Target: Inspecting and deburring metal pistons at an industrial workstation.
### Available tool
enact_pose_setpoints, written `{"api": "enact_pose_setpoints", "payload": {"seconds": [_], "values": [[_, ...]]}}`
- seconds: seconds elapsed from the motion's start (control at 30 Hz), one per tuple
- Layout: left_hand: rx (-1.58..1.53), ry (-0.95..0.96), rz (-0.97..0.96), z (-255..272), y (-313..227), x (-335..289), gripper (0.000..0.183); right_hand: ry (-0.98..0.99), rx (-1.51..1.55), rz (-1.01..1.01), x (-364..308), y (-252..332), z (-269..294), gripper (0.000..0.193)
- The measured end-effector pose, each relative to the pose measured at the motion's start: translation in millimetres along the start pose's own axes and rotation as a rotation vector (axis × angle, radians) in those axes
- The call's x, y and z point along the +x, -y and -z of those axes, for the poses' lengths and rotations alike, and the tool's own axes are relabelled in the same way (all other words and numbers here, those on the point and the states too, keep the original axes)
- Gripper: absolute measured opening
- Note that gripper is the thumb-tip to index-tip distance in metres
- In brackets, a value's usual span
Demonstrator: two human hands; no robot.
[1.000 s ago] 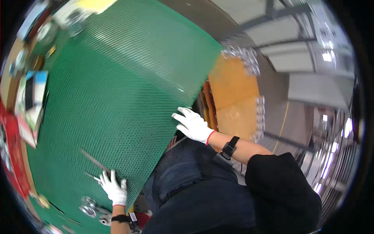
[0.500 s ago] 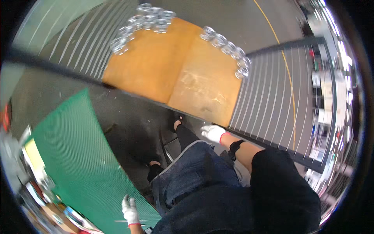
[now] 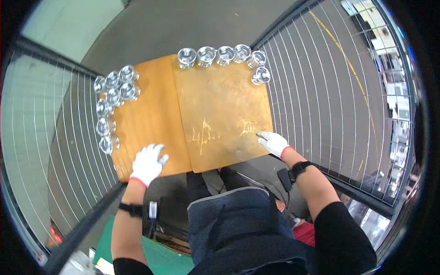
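Note:
Over the near left part of the wooden board (image 3: 156,123) is my left hand (image 3: 147,163), in a white glove with a red cuff. Its fingers are spread, with nothing in them. My right hand (image 3: 274,143), gloved the same way, is at the board's right edge near the front; its fingers stretch out and hold nothing. Shiny, cup-like metal cylinders stand on the board. Several form a cluster down its left edge, the closest cylinder (image 3: 108,144) being beyond my left hand. Others run along the far edge to a cylinder (image 3: 260,76) at the far right corner.
Wire mesh panels in dark frames flank the board: a left panel (image 3: 59,119) and a right panel (image 3: 325,101). A green ribbed mat (image 3: 167,256) lies low at the left, behind my left arm. Grey floor (image 3: 220,20) with a yellow line extends beyond the board.
I have turned toward the board, which is now squarely in front of me. My left hand has come from over the green mat to the board; my right hand has moved up to its edge.

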State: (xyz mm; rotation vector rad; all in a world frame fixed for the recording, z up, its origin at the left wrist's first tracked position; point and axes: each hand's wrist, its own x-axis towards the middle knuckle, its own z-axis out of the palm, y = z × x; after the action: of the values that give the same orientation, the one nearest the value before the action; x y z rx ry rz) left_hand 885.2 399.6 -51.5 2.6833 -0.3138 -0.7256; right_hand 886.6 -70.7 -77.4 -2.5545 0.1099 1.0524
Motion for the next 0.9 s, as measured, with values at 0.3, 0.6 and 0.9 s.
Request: {"api": "enact_pose_setpoints", "payload": {"seconds": [0.3,0.6,0.9], "values": [[0.151,0.079,-0.129,13,-14,207,0.047,-0.289,-0.191,0.001,81,-22,34,0.038],[0.359,-0.026,-0.187,-42,-17,289,0.055,-0.463,-0.391,-0.055,262,-58,94,0.051],[0.021,1.086,0.002,-24,-18,59,0.049,-0.263,-0.478,-0.233,322,-61,138,0.039]]}}
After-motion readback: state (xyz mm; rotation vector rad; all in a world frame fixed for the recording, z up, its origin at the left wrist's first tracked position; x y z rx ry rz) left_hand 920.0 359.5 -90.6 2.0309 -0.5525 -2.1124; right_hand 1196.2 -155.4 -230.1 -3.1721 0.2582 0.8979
